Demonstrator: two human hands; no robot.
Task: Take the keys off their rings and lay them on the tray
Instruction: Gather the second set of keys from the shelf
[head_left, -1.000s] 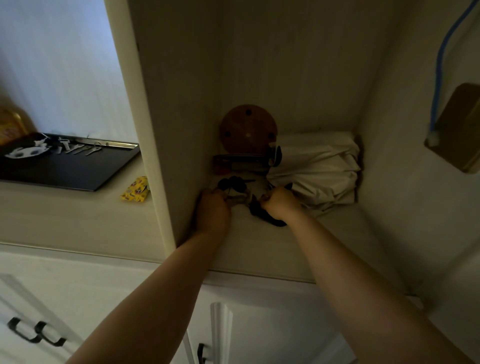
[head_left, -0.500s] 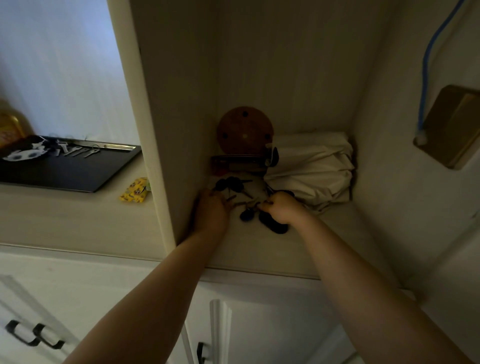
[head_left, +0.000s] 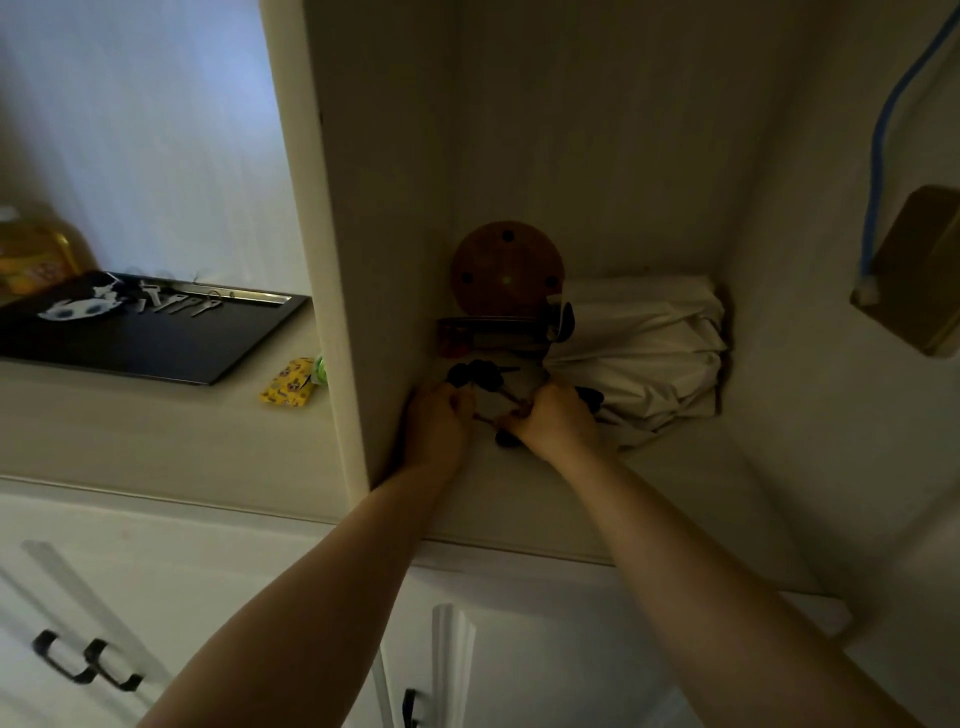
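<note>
A bunch of dark-headed keys (head_left: 480, 375) is lying deep in a dim shelf nook, and both hands are working at it. The left hand (head_left: 437, 427) is sitting curled against the nook's left wall, its fingers folded in around the near end of the bunch; the ring itself is too dark and small to be making out. The right hand (head_left: 555, 423) is closing in from the other side, its fingertips pinching narrowly on a thin metal part between the two hands, with a dark key head (head_left: 506, 440) poking out just below its thumb. The rest of the bunch is fanning out behind the left knuckles toward the back of the nook.

Just behind the keys a low reddish box (head_left: 470, 332) is lying, and a round brown wooden disc (head_left: 506, 275) is leaning upright against the back wall above it. To the right, a bundle of white folded cloth (head_left: 639, 358) is filling the nook's corner, touching the right hand's far side.

Outside the nook, on the counter to the left, a black tray (head_left: 156, 348) is sitting with several loose silver keys (head_left: 182, 302) laid in a row near its far edge, beside a white patterned tag (head_left: 78, 309). A small yellow packet (head_left: 288, 389) is lying on the counter between the tray and the nook's wall.
</note>
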